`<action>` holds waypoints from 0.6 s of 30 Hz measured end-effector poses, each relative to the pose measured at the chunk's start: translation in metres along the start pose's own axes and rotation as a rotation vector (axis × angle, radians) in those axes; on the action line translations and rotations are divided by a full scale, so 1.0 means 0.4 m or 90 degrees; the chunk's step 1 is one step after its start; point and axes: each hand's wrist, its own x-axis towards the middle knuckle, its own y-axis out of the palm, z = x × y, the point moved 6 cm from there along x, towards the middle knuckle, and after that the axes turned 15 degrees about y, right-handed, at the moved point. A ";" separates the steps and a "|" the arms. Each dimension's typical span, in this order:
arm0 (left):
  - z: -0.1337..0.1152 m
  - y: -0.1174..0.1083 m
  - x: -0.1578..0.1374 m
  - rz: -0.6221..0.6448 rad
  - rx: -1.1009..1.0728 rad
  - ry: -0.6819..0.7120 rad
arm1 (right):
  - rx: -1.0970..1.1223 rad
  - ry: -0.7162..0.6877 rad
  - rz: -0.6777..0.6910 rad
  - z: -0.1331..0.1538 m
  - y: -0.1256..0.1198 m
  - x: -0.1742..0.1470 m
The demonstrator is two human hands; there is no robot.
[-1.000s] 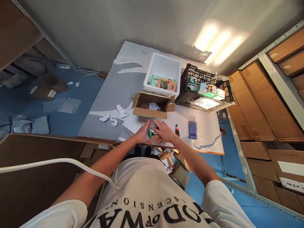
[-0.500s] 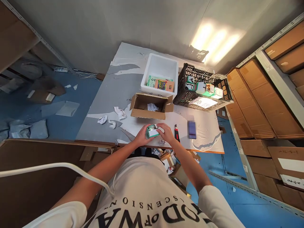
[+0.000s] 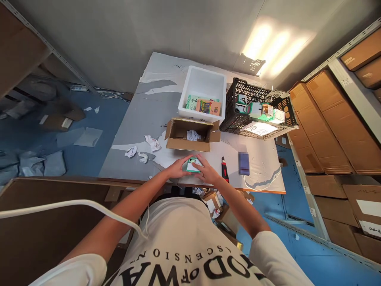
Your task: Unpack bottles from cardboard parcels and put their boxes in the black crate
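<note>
The left hand (image 3: 177,169) and right hand (image 3: 207,171) grasped a small green-and-white box (image 3: 193,165) from either side, at the middle of the near edge of a patchy tabletop (image 3: 157,115). Beyond stood an open carton (image 3: 187,144), then a white bin (image 3: 205,80) and, toward the far right corner, a black crate (image 3: 229,120). Blue floor (image 3: 113,115) showed left; loaded shelving (image 3: 354,89) stood right.

Cabled device (image 3: 244,163) pixelated; right hand (image 3: 207,170) partly hides green-edged box (image 3: 191,163); shelf (image 3: 354,88) cropped.
</note>
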 end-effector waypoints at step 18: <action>0.076 -0.066 -0.043 -0.010 0.034 -0.139 | 0.005 0.099 -0.419 -0.060 -0.590 -0.006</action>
